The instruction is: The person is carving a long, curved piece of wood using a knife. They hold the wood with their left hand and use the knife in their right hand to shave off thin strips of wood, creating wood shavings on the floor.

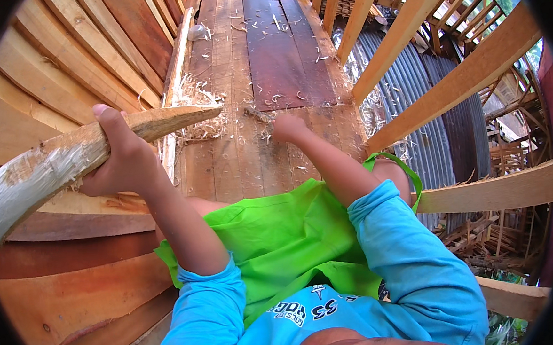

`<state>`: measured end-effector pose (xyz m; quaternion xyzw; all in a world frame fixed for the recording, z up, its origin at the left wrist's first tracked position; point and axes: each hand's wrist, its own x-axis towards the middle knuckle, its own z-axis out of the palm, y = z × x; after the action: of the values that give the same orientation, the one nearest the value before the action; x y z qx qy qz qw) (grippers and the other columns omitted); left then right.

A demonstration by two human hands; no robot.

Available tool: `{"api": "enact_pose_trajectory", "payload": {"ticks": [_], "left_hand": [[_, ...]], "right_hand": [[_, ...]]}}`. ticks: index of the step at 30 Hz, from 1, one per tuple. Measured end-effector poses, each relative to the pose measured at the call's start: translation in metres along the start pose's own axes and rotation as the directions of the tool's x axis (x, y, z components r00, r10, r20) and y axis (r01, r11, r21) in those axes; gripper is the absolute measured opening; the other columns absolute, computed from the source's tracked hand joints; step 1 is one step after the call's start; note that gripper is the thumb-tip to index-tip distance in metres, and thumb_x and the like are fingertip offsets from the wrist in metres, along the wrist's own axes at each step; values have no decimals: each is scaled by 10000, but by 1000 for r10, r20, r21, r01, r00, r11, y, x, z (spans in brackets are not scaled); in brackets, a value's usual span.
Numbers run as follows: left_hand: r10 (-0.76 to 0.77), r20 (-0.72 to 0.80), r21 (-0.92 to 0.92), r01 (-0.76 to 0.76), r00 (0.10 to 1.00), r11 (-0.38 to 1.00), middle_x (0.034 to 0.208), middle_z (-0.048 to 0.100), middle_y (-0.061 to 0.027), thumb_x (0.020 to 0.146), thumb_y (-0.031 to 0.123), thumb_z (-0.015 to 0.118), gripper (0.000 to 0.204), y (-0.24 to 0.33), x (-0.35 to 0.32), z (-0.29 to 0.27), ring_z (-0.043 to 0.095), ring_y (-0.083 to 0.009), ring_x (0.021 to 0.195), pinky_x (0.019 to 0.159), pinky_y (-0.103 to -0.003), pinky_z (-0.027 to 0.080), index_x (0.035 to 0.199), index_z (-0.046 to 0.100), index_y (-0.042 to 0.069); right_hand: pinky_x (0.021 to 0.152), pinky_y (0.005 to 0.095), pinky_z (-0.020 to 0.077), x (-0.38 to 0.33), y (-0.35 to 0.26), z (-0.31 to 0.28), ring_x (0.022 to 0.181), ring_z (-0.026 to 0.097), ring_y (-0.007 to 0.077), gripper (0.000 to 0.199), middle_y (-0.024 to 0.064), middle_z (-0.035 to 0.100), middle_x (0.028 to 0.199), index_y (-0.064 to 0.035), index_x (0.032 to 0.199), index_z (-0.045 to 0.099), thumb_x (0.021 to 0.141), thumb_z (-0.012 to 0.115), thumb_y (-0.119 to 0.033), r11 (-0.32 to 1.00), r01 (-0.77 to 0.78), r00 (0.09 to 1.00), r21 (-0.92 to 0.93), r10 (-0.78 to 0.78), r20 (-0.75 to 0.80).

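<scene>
My left hand (121,151) grips a thick, curved, pale wooden pole (76,151) from below, with fingers and thumb wrapped round it. The pole's bark-free body runs off to the left edge. Its right end narrows to a cut, bare-wood tip above a heap of wood shavings (202,117). My right hand (289,128) is a closed fist low over the plank floor (231,169), to the right of the pole's tip and apart from it. Curled shavings and a greyish strip lie beside its fingers; what the fist holds, if anything, cannot be made out.
Slatted board walls (58,79) stand close on the left. Wooden railing posts (401,35) line the right, with corrugated metal sheets (407,118) beyond and below. A green cloth (280,223) covers my lap. A small clear plastic item (199,32) lies farther along the floor.
</scene>
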<state>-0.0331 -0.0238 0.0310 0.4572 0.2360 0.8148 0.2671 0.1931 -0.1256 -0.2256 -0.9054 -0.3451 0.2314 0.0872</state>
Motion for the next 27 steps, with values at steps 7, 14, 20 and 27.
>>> {"api": "enact_pose_trajectory", "payload": {"ticks": [7, 14, 20, 27], "left_hand": [[8, -24, -43, -9, 1000, 999, 1034, 584, -216, 757, -7, 719, 611, -6, 10, -2, 631, -205, 786, 666, -303, 582, 1244, 377, -146], [-131, -77, -56, 127, 988, 990, 1040, 573, -216, 753, 20, 737, 546, 2, 20, -11, 631, -226, 788, 652, -327, 604, 1151, 421, -177], [-103, -103, -89, 94, 989, 992, 986, 580, -198, 747, 23, 743, 503, 6, 25, -12, 628, -218, 748, 620, -336, 600, 1098, 447, -182], [6, -140, -93, -19, 990, 996, 836, 610, -174, 739, 21, 745, 348, 6, 26, -9, 593, -181, 597, 513, -287, 536, 945, 523, -152]], "right_hand": [[885, 482, 489, 9, 17, 0, 1011, 623, 427, 388, 303, 634, 1044, 98, 1108, 493, 860, 551, -195, 982, -1, 964, 189, 51, -260], [886, 456, 503, -24, 10, 0, 1007, 626, 433, 434, 301, 623, 1098, 123, 1139, 478, 799, 574, -129, 980, -129, 964, 153, 160, -212], [736, 403, 545, -26, -11, 28, 847, 693, 335, 437, 267, 676, 861, 90, 1198, 520, 853, 553, -177, 985, 138, 979, -102, -120, 163], [645, 419, 527, -23, -23, 28, 777, 691, 345, 498, 248, 669, 808, 88, 1308, 443, 860, 538, -108, 864, 358, 927, 353, -285, -243]]}}
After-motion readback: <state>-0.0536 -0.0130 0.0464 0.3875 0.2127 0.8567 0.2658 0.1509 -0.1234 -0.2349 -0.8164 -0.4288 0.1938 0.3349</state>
